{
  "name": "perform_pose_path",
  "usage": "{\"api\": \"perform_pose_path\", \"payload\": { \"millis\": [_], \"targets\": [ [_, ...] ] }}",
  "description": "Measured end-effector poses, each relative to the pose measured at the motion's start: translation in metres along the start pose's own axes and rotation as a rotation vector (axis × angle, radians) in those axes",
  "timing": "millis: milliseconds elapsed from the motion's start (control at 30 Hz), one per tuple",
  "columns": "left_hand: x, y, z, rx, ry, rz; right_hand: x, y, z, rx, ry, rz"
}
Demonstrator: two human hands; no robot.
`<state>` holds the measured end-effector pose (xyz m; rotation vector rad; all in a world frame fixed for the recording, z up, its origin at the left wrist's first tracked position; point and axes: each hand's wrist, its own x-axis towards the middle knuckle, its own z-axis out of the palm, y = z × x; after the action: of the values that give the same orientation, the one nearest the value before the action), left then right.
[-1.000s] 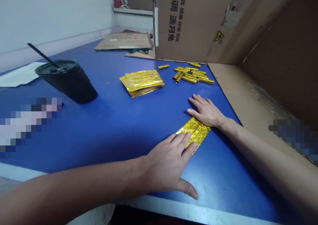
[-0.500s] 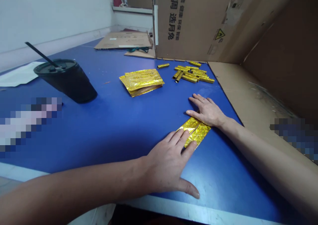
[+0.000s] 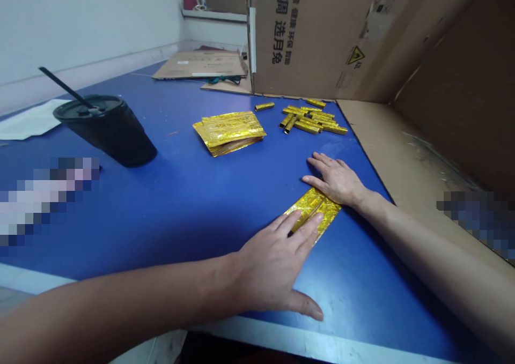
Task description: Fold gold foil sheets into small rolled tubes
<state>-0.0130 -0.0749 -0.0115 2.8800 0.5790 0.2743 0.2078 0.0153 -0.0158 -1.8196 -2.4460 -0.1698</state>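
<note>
A folded gold foil sheet (image 3: pixel 316 208) lies on the blue table (image 3: pixel 193 203) between my hands. My left hand (image 3: pixel 277 267) rests flat with its fingers stretched over the sheet's near end. My right hand (image 3: pixel 336 180) lies flat with fingers spread, its heel pressing the sheet's far end. Neither hand grips anything. Farther back sit a stack of gold foil sheets (image 3: pixel 229 132) and a pile of several rolled gold foil tubes (image 3: pixel 311 120).
A black lidded cup with a straw (image 3: pixel 107 131) stands at the left. A large cardboard box (image 3: pixel 322 37) rises at the back, and cardboard (image 3: pixel 410 155) lines the right side. Flat cardboard (image 3: pixel 201 66) and white paper (image 3: pixel 28 120) lie farther off.
My left fingers have slid slightly up and to the right along the gold sheet. My right hand has barely moved.
</note>
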Motion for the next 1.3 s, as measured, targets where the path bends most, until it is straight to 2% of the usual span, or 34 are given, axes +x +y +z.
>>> {"api": "perform_pose_path", "payload": {
  "millis": [167, 333, 400, 467, 600, 700, 833, 1067, 1167, 1300],
  "targets": [
    [0.000, 0.001, 0.000, 0.039, -0.010, -0.004, 0.000, 0.001, 0.000, 0.016, -0.001, 0.007],
    [0.000, 0.001, 0.000, 0.053, -0.016, 0.002, 0.002, 0.009, -0.005, 0.234, 0.012, 0.065],
    [0.000, 0.002, 0.000, 0.051, -0.015, 0.005, -0.003, 0.004, -0.011, 0.271, 0.032, 0.068],
    [0.001, 0.002, 0.000, 0.041, -0.004, 0.009, -0.015, -0.011, -0.019, 0.302, 0.036, -0.009],
    [0.002, 0.001, 0.000, -0.018, 0.037, -0.004, -0.047, -0.052, -0.028, 0.340, -0.167, -0.340],
    [0.003, 0.001, 0.001, -0.036, 0.046, -0.014, -0.059, -0.065, -0.026, 0.345, -0.253, -0.420],
    [0.002, 0.001, 0.001, -0.033, 0.022, -0.013, -0.046, -0.049, -0.019, 0.309, -0.254, -0.394],
    [0.000, 0.003, -0.002, 0.027, -0.004, -0.020, -0.007, -0.008, -0.005, 0.119, -0.205, -0.133],
    [0.000, 0.003, 0.000, 0.047, 0.011, -0.023, 0.001, -0.003, -0.001, 0.080, -0.168, -0.053],
    [-0.001, 0.003, 0.001, 0.046, 0.025, -0.016, 0.002, -0.005, 0.000, 0.052, -0.163, -0.036]
  ]
}}
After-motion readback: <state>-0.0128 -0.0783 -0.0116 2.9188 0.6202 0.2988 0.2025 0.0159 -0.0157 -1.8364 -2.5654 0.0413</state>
